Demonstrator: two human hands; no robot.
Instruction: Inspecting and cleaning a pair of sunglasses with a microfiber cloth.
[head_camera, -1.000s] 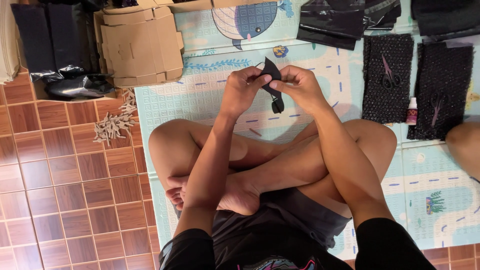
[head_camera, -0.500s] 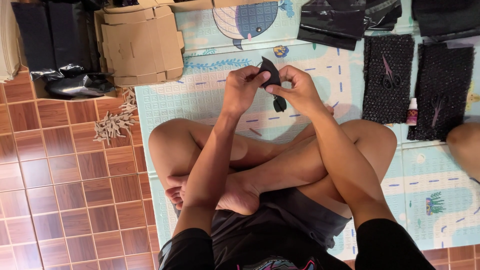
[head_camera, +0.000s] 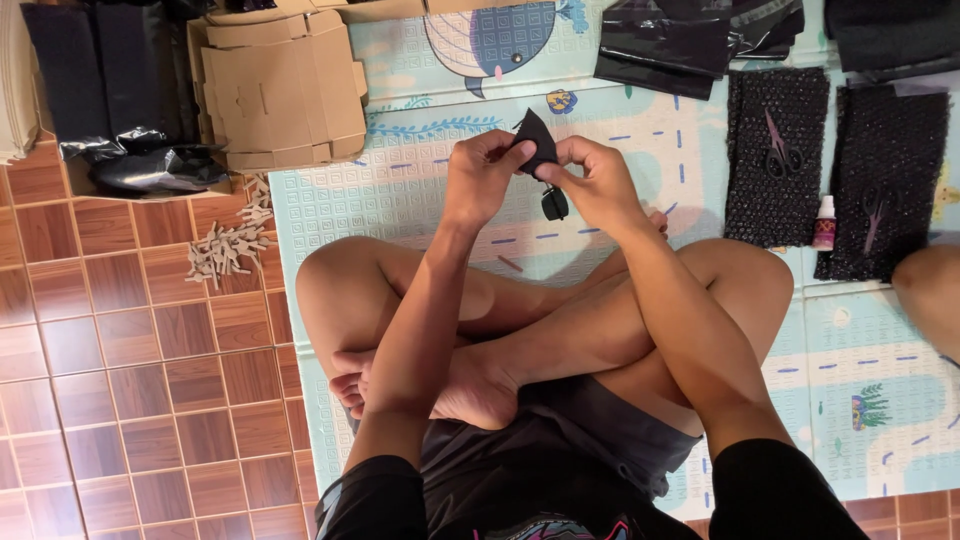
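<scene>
I sit cross-legged on a pale patterned play mat (head_camera: 400, 200). Both hands are raised over it and pinch a small black pouch (head_camera: 537, 140). My left hand (head_camera: 483, 178) grips its left side and my right hand (head_camera: 597, 183) grips its right side. A small dark object (head_camera: 554, 205) hangs just below the pouch, between my fingers; I cannot tell what it is.
Flat cardboard boxes (head_camera: 280, 90) and black bags (head_camera: 110, 90) lie at the far left. Small pale pieces (head_camera: 228, 250) are scattered on the brown tile floor. Black bubble-wrap sheets (head_camera: 775, 155) with scissors (head_camera: 778, 145) and a small white bottle (head_camera: 824, 222) lie at right. Another person's knee (head_camera: 930, 295) shows at right.
My hands have shifted slightly on the pouch, and the small dark object has been pulled up closer beneath it.
</scene>
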